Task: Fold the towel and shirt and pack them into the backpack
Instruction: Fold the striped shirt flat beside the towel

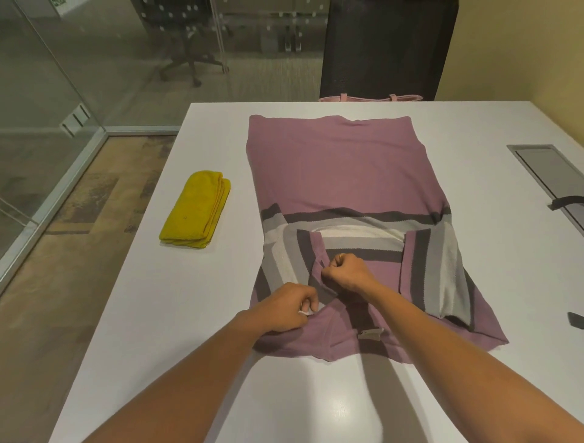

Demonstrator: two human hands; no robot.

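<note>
While the left hand point(284, 308) and right hand point(344, 273) each pinch cloth with curled fingers point(336, 261) at the near end of the shirt point(341, 177), its long axis runs straight away across the bench point(221, 316); the folded towel point(196, 221) lies apart, on the left hand's side.

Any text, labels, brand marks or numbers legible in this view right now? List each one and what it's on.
No text here can be read.
Grey label on the shirt, near edge: too small and blurred to read.
Small mark on the yellow towel: too small to read.
Green sign behind the glass wall, top left: cut off and blurred.
</note>
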